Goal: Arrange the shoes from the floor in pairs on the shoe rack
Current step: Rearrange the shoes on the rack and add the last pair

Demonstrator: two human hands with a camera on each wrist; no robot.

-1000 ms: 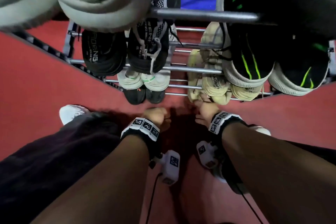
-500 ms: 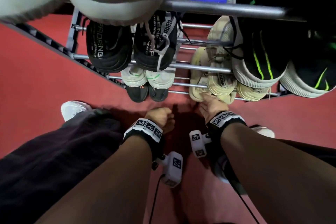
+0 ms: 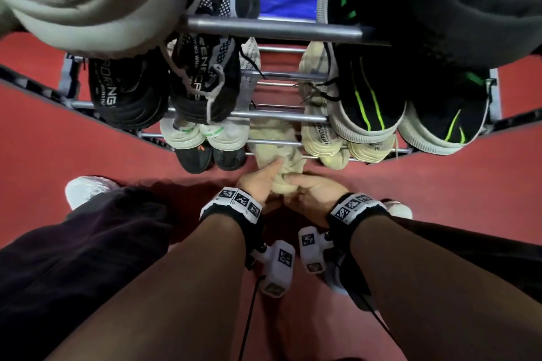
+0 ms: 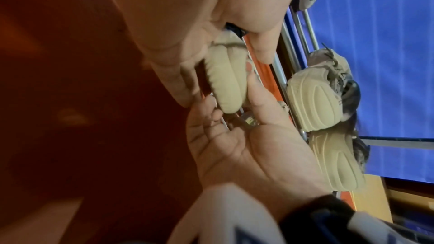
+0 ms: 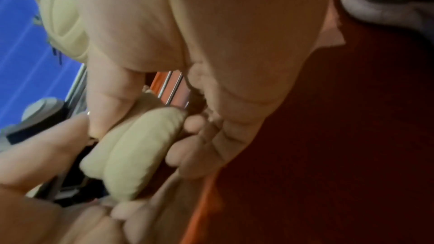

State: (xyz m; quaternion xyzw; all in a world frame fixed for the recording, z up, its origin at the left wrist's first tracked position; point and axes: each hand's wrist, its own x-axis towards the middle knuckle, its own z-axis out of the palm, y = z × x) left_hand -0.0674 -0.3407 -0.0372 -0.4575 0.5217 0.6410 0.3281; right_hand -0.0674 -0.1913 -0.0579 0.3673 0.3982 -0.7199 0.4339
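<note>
Left hand (image 3: 258, 182): grasps the heel of the beige shoe (image 3: 278, 161), thumb on top.
Right hand (image 3: 311, 193): grips the same heel from the other side.
Beige shoe: at the front edge of the shoe rack (image 3: 275, 29), bottom tier, left of another beige pair (image 3: 343, 143).

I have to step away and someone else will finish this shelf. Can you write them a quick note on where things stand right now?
Left hand and right hand: both grip the heel of one beige shoe, which lies partly on the lowest shelf of the shoe rack, in the gap at the middle.

Already on the rack: a black pair at the left, a black-and-green pair at the right, beige shoes below that pair, and white shoes with dark shoes under them.

Left: seat this shoe fully beside its match. No loose shoes show on the red floor, apart from those on the person's feet.
</note>
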